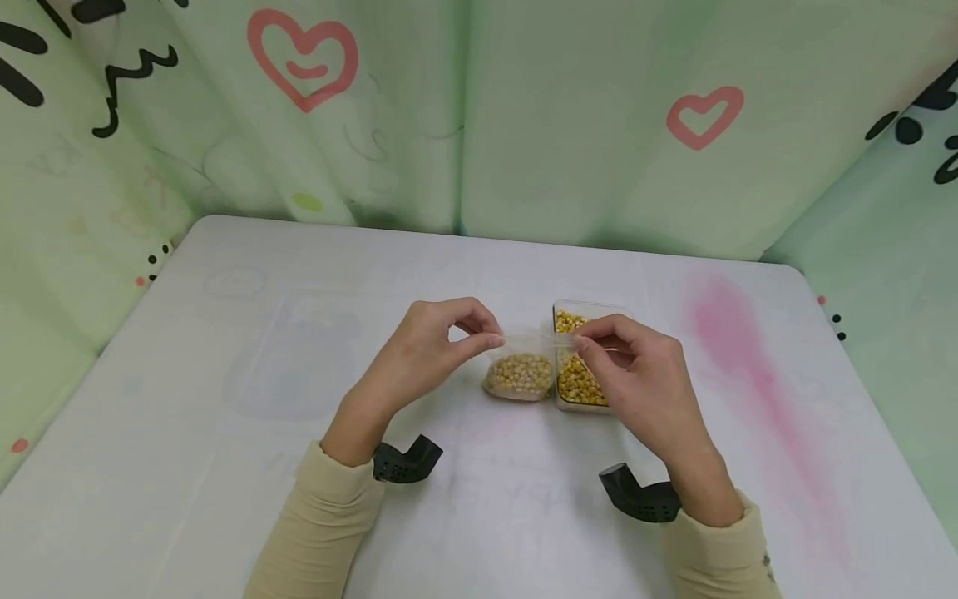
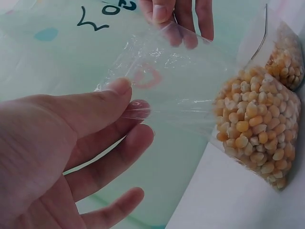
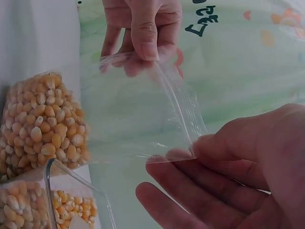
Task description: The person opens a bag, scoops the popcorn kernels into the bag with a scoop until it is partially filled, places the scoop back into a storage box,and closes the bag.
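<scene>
A clear plastic zip bag (image 1: 520,376) with corn kernels in its bottom stands on the table, its top edge stretched between both hands. My left hand (image 1: 443,339) pinches the bag's left top corner between thumb and forefinger. At the right top corner, my right hand (image 1: 644,378) pinches the bag the same way. In the left wrist view the kernels (image 2: 259,121) bulge at the bag's lower end, below bare clear film. Just right of the bag sits a clear rectangular container (image 1: 583,408) of yellow corn kernels, partly hidden by my right hand.
The white table (image 1: 299,466) carries a pink stain (image 1: 737,341) on the right. A green curtain (image 1: 561,125) with hearts and black marks hangs around its back and sides. Black wrist cameras (image 1: 408,460) sit on both wrists.
</scene>
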`<state>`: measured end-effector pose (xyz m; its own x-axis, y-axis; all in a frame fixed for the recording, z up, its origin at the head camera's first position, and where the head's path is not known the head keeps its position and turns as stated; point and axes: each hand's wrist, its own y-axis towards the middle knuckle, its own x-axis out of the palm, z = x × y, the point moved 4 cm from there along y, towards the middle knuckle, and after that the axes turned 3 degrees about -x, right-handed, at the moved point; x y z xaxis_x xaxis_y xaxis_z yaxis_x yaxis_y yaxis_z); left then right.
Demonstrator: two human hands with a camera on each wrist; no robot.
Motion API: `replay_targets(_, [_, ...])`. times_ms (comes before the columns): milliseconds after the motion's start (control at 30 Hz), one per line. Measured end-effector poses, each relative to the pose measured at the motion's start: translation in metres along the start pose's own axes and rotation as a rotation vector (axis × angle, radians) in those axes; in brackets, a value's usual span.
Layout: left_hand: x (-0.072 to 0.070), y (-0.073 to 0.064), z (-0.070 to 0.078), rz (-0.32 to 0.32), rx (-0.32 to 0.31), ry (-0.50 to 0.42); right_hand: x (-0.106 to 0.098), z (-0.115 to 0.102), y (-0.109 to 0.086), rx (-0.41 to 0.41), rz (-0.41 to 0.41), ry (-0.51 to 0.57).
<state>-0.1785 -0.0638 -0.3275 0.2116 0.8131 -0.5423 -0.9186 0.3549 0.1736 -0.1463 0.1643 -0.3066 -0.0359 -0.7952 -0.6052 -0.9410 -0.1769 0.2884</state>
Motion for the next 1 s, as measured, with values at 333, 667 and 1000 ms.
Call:
replay_targets(333, [0.0012,-0.0005,0.0005,0.011,0.016,0.016,0.0069,0.0051,0.0005,0.078,-0.148,0.026])
replay_targets(667, [-0.0001,-0.0004,0.0008,0.042,0.016,0.016,0.0048,0.0035,0.0005,-0.001,-0.054,-0.032])
replay_targets(1000, [-0.0033,-0.0002,0.0003,0.044,0.009,0.043,0.0026,0.0085,0.0007,0.050,-0.088,-0.026])
